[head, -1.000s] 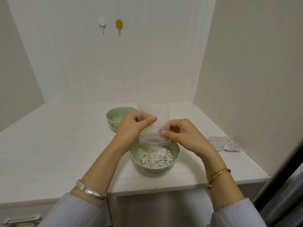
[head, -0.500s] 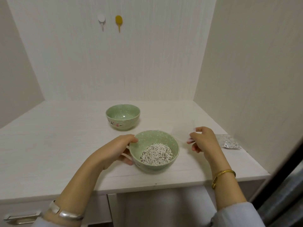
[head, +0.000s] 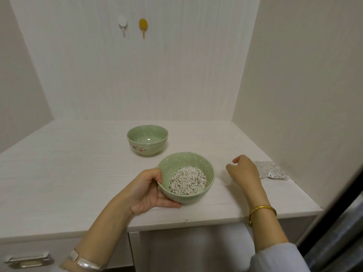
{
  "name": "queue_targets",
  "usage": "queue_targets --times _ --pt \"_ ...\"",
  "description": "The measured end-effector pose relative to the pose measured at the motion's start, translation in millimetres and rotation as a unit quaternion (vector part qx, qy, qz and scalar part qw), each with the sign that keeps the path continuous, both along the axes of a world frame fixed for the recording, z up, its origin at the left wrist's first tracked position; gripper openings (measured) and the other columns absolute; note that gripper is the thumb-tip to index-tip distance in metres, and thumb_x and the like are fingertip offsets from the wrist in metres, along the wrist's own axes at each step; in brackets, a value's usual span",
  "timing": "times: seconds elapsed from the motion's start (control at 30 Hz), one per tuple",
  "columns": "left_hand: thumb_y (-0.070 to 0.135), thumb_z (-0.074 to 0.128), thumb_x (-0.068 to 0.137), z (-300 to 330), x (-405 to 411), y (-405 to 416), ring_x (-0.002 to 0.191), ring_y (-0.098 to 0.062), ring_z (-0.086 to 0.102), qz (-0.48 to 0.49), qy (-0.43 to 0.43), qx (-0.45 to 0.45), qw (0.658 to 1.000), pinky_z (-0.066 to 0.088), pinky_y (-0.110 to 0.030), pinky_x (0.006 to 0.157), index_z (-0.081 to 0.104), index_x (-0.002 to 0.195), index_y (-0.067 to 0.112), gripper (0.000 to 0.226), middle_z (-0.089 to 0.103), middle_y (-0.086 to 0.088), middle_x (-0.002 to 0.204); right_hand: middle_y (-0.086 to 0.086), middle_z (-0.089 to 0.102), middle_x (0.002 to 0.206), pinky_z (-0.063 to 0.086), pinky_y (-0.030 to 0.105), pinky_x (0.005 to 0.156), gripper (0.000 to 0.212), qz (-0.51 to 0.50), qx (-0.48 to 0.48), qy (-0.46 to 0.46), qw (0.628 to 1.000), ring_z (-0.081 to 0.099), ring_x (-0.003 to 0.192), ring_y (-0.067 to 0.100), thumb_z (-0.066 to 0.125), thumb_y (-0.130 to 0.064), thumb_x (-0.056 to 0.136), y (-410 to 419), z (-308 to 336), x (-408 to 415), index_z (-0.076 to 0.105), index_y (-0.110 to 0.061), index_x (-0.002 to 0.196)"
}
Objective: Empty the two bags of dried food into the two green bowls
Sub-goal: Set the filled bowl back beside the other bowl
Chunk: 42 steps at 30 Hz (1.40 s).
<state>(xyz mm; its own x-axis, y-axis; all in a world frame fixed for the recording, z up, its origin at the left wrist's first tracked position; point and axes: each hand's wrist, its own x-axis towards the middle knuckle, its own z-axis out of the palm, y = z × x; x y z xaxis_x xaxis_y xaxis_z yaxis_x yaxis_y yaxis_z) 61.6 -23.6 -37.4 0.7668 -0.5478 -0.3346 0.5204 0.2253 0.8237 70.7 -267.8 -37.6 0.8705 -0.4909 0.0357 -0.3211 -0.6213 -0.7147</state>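
Note:
The near green bowl holds a heap of white dried sticks and sits near the table's front edge. My left hand grips it, with the thumb over the left rim and the fingers under the base. The far green bowl, painted with flowers, stands behind it with nothing inside. My right hand hovers just right of the near bowl, fingers loosely curled and holding nothing I can see. A full clear bag of dried food lies on the table right of that hand. The emptied clear bag is too faint to make out.
The white table fills an alcove, with walls close on the left, back and right. Two hooks, one white and one yellow, hang on the back wall. A drawer handle shows below the front edge.
Both hands held the emptied clear bag above the near bowl. My right hand carried it down to the right and let go; my left hand dropped and took hold of the near bowl.

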Motion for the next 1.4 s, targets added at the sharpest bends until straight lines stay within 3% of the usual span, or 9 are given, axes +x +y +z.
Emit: queue_targets --times 0.1,0.23,0.43,0.73,1.0,1.17,1.23,1.33,1.4 --pt "0.005 0.04 0.061 4 -1 -5 0.079 -0.04 0.068 0.043 -0.017 -0.03 0.998 0.054 -0.055 0.07 0.05 0.119 0.003 0.059 0.066 -0.024 0.105 0.013 0.058 0.118 0.037 0.03 0.076 0.037 -0.003 0.006 -0.014 1.0 0.054 0.107 0.03 0.049 -0.017 0.086 1 1 -1 0.048 -0.005 0.121" --pt "0.003 0.035 0.073 12 -2 -13 0.074 -0.036 0.071 0.052 -0.053 0.007 0.997 0.057 -0.051 0.066 0.043 0.129 0.008 0.057 0.055 -0.024 0.127 0.011 0.056 0.119 0.037 0.029 0.076 0.037 -0.002 0.01 -0.025 1.0 0.055 0.107 0.029 0.05 -0.018 0.087 2 5 -2 0.048 -0.005 0.122" --pt "0.0 0.029 0.076 19 -2 -23 0.071 -0.034 0.071 0.091 -0.046 -0.02 0.995 0.057 -0.05 0.066 0.042 0.13 0.005 0.055 0.057 -0.023 0.124 0.009 0.056 0.113 0.036 0.028 0.075 0.037 0.011 0.014 -0.037 0.999 0.048 0.089 0.02 0.05 -0.018 0.088 5 8 -4 0.048 -0.005 0.123" --pt "0.001 0.028 0.078 29 -2 -29 0.087 -0.043 0.062 0.059 0.005 -0.039 0.998 0.057 -0.052 0.061 0.055 0.104 0.006 0.038 0.051 -0.022 0.132 0.01 0.057 0.12 0.036 0.028 0.078 0.035 0.014 0.012 -0.051 0.999 0.047 0.093 0.02 0.05 -0.017 0.089 6 12 -5 0.05 -0.006 0.122" --pt "0.002 0.029 0.078 29 2 -32 0.088 -0.045 0.061 0.06 0.016 -0.055 0.997 0.059 -0.049 0.056 0.052 0.109 0.007 0.039 0.052 -0.019 0.123 0.009 0.056 0.122 0.037 0.029 0.079 0.034 0.013 0.011 -0.051 0.999 0.052 0.099 0.023 0.051 -0.018 0.088 7 14 -5 0.052 -0.006 0.12" --pt "0.002 0.033 0.078 31 26 -48 0.097 -0.042 0.057 0.126 0.014 -0.059 0.99 0.058 -0.051 0.058 0.042 0.127 0.008 0.051 0.044 -0.018 0.131 0.008 0.055 0.119 0.041 0.03 0.077 0.033 0.016 0.011 -0.057 0.998 0.056 0.09 0.026 0.051 -0.018 0.086 9 14 -4 0.052 -0.007 0.117" --pt "0.002 0.035 0.079 36 36 -56 0.098 -0.04 0.055 0.151 0.008 -0.066 0.986 0.056 -0.054 0.065 0.045 0.115 0.006 0.038 0.044 -0.016 0.125 0.008 0.055 0.117 0.042 0.032 0.078 0.032 0.017 0.015 -0.058 0.998 0.054 0.086 0.024 0.051 -0.018 0.086 9 15 -3 0.053 -0.007 0.116" --pt "0.0 0.035 0.081 40 51 -69 0.091 -0.038 0.055 0.183 0.002 -0.073 0.98 0.05 -0.054 0.08 0.043 0.085 0.006 0.01 0.047 -0.014 0.099 0.008 0.055 0.118 0.042 0.032 0.08 0.031 0.016 0.015 -0.062 0.998 0.05 0.089 0.021 0.051 -0.017 0.086 8 16 -3 0.053 -0.007 0.115" --pt "0.001 0.036 0.081 37 63 -76 0.093 -0.038 0.053 0.19 0.002 -0.066 0.979 0.048 -0.054 0.083 0.043 0.082 0.006 0.009 0.046 -0.013 0.093 0.007 0.054 0.119 0.042 0.032 0.081 0.031 0.017 0.015 -0.062 0.998 0.048 0.089 0.02 0.051 -0.018 0.087 7 16 -4 0.054 -0.007 0.116"
